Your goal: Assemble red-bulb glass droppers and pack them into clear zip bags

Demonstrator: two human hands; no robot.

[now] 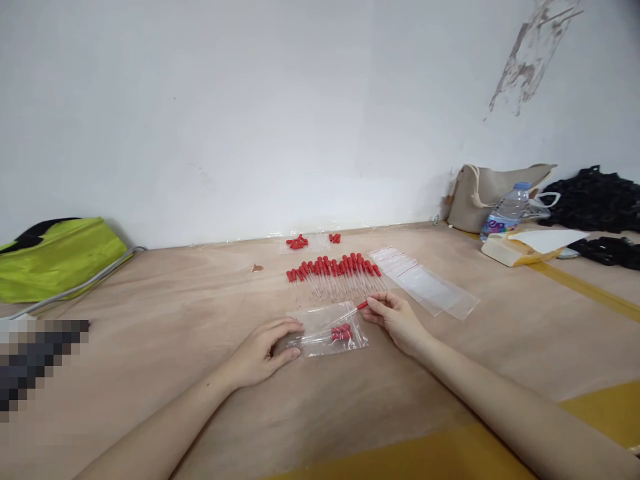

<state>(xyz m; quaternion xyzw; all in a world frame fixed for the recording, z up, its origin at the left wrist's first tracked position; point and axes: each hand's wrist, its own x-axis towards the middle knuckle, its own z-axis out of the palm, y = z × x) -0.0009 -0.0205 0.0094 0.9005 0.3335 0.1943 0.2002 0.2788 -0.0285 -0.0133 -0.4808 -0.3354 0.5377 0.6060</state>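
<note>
Evidently, in the head camera's view, the thing in hand was a slim dropper with a clear, thin tube and a red, rounded bulb (363, 305). The right hand (393, 317) gripped it by the bulb between thumb and fingers, at the right end of a flat, transparent plastic zip bag (313, 317). Its tube slanted down leftward over the bag; whether the tip was inside could not be told.

The left hand (260, 353) rested at the bag's left end, loosely curved, thumb and fingers apart. Within the bag lay more red-bulbed droppers (342, 332), their bulbs close together toward the right and their see-through tubes pointing left.

Just beyond, a long row of matching red-bulbed clear droppers (345, 268) lay side by side on the brown, smooth-looking tabletop (200, 293), bulbs toward the wall. To their right were overlapping long, clear zip bags with red lines (425, 283); behind the row lay small red pieces (298, 243).
</note>
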